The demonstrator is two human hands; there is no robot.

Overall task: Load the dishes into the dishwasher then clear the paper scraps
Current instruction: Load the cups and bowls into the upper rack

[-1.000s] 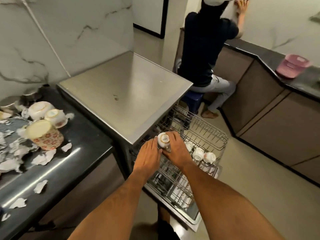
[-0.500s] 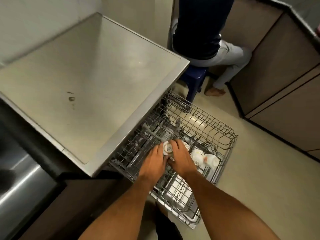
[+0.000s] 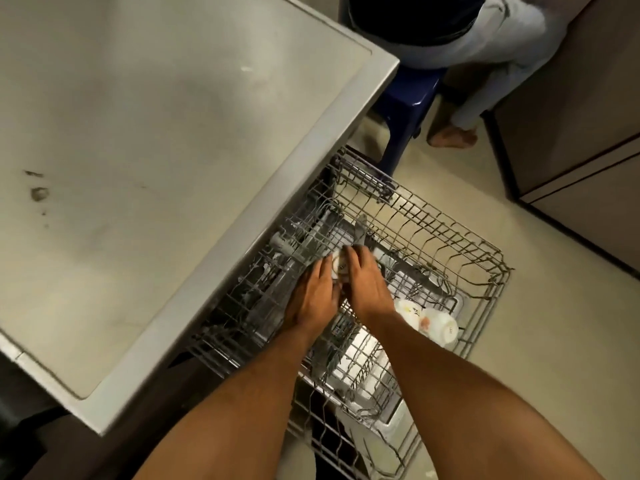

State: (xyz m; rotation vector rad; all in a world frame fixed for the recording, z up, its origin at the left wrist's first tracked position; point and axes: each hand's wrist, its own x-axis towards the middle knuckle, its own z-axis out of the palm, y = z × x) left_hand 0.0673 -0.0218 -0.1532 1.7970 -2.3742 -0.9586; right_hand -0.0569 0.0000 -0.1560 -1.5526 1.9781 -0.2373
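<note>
A small white cup (image 3: 338, 268) sits upside down between both my hands, low in the pulled-out wire rack (image 3: 485, 258) of the dishwasher (image 3: 173, 150). My left hand (image 3: 311, 299) holds its left side and my right hand (image 3: 363, 285) curls round its right side; most of the cup is hidden by fingers. Two more white cups (image 3: 429, 323) lie in the rack near its right front corner.
The dishwasher's steel top fills the left of the view. A person sits on a blue stool (image 3: 408, 102) just beyond the rack, one foot (image 3: 450, 138) on the floor. Brown cabinets (image 3: 571, 133) stand at the right, with beige floor (image 3: 554, 341) between.
Both hands carried the cup lower and deeper into the rack, toward the dishwasher's opening. My head tilted down, so the counter with cups and paper scraps has left the view.
</note>
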